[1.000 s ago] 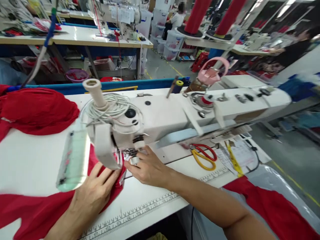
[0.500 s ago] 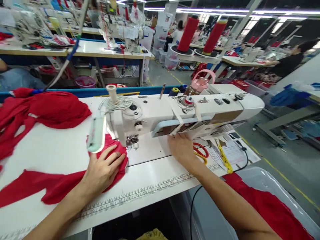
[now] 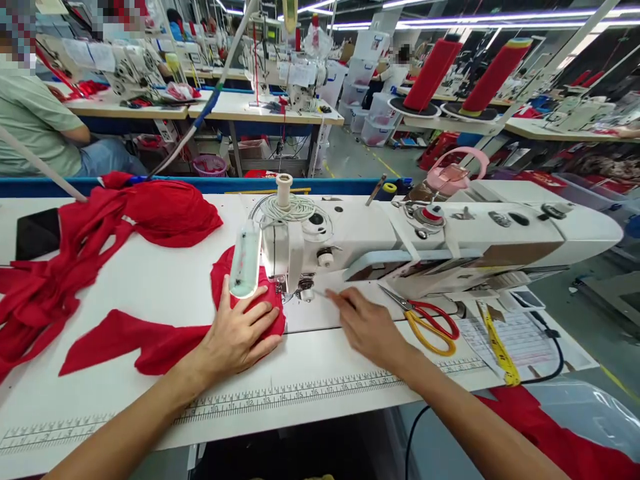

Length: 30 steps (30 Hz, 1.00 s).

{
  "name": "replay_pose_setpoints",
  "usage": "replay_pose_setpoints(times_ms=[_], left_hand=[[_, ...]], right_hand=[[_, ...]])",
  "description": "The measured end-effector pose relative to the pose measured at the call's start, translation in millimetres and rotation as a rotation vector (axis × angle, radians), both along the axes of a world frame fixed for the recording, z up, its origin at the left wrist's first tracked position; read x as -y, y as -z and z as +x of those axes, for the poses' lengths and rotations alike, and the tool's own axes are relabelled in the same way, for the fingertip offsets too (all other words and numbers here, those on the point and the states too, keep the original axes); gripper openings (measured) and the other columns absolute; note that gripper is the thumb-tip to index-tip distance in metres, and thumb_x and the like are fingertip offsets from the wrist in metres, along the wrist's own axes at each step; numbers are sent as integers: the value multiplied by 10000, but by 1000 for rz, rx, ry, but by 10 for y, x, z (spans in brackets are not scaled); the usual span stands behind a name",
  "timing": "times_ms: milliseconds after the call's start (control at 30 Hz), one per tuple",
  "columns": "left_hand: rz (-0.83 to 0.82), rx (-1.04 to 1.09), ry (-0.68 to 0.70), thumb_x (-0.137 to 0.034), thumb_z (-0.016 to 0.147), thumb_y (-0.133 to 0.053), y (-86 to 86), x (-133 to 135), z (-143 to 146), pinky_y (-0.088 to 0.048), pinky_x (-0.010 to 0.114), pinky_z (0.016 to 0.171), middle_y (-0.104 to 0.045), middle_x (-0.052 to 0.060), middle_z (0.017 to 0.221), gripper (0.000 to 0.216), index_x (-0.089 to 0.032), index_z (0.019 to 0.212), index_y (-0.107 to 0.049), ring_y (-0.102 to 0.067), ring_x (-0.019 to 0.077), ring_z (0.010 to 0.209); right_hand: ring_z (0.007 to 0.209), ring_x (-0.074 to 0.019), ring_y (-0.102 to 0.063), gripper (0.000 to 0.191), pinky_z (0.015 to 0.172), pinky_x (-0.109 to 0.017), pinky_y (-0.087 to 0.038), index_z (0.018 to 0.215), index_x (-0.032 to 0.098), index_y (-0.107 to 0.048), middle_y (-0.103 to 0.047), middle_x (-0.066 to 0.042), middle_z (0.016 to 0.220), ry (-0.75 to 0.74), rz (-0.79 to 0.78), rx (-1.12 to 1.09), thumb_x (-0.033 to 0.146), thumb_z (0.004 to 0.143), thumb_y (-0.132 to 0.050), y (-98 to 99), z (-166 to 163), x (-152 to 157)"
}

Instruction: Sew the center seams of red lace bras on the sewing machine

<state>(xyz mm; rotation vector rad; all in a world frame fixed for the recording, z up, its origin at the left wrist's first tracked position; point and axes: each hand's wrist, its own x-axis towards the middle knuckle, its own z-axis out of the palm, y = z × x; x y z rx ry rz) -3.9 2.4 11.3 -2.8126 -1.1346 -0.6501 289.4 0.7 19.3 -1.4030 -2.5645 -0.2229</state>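
Observation:
My left hand lies flat with fingers spread on a piece of red fabric, at the left of the sewing machine's needle area. A strip of red fabric trails leftward from under that hand. My right hand hovers just right of the needle area, thumb and forefinger pinched together. Whatever is between those fingertips is too thin or blurred to name. Scissors with red and yellow handles rest beside my right wrist. The white sewing machine stands behind both hands.
A heap of red fabric covers the table's left back. A pale lamp panel overhangs the red piece. To the right lie a yellow tape measure and papers. A plastic bin with red fabric stands below. Another person sits far left.
My right hand has come away from below the machine's arm and moved left to the needle area, fingers now pinched. My left hand stays on the red piece. The view has turned left.

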Motion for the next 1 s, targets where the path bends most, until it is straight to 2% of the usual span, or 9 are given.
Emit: replay_pose_setpoints(times_ms=[100,233,433,567,733,867,1000], left_hand=[[12,8,-28,-388,979,-504,9,9,16,-220,713,1133,-725,88,1159,335,-205,1175,-706,-539,363,1264],[-5,-1,-40,-379,973,-522,3,10,33,-283,730,1093,-732,88,1125,335,-195,1190,-698,-578,363,1194],[-10,-38,2,-366,960,-550,2,-8,11,-381,716,1036,-725,114,1124,361,-145,1215,-678,-620,351,1107],[-17,-19,-1,-364,960,-550,36,-5,-1,-353,718,1067,-724,115,1145,371,-143,1234,-667,-629,336,1102],[-10,-28,-17,-372,943,-582,52,-3,12,-234,727,1143,-726,106,1173,381,-138,1230,-674,-599,352,1178],[-2,-48,-25,-357,950,-575,30,-13,18,-241,734,1133,-728,108,1175,363,-132,1213,-682,-570,379,1224],[27,-50,-6,-352,945,-575,13,-40,8,-277,737,1105,-741,101,1138,341,-144,1186,-697,-601,378,1173]], right_hand=[[643,-132,-522,395,517,-236,-340,1345,208,-558,-621,-55,966,-49,-102,4,147,992,-392,-20,-294,-2],[703,-135,-543,299,529,-240,-337,1192,194,-650,-612,-73,964,-88,-162,66,133,984,-446,-53,-515,-125],[743,-157,-566,224,518,-257,-336,1012,178,-692,-617,-92,962,-103,-48,78,104,937,-494,69,-529,-166],[687,-146,-533,198,493,-255,-300,879,178,-687,-615,-80,898,-92,23,36,100,918,-510,130,-539,-139],[682,-160,-521,198,493,-245,-314,989,157,-689,-603,-77,830,-101,141,67,72,878,-549,168,-576,-109],[661,-168,-524,261,477,-255,-342,1051,129,-678,-602,-84,831,-95,214,80,38,863,-521,177,-588,-64],[687,-156,-556,202,492,-246,-372,993,150,-680,-629,-98,914,-69,175,48,80,894,-518,157,-591,-31]])
